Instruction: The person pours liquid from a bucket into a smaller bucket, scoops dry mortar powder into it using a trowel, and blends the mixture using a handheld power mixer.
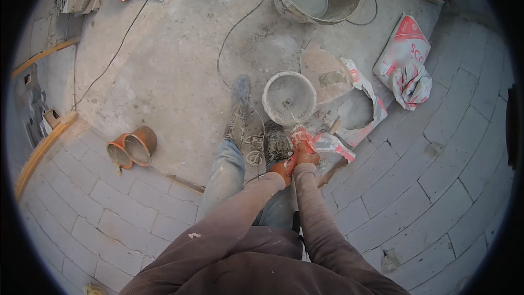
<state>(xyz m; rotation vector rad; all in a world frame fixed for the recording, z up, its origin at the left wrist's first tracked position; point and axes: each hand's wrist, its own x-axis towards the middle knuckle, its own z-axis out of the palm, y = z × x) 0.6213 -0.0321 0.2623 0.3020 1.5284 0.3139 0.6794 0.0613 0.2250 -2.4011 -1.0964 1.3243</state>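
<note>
Both my hands are closed around a red, mortar-smeared power drill point(301, 135) in front of my legs. My left hand point(282, 170) grips its rear part, and my right hand point(307, 156) wraps it from the right side. From the drill a thin mixing shaft point(291, 113) slants down into a round bucket point(266, 98) that holds grey, wet mix. Right of the bucket lies a torn-open bag point(380, 110) with grey powder in it. A tool with a wooden handle point(334, 126) rests there, its pale blade on the powder.
A large tub point(349, 0) of greyish liquid stands at the back. A power cord point(219, 57) snakes over the floor beside my boot point(238, 112). Two orange pots point(143, 145) lie on the left. A crumpled white-and-red bag point(401, 57) sits right, by the block paving point(436, 186).
</note>
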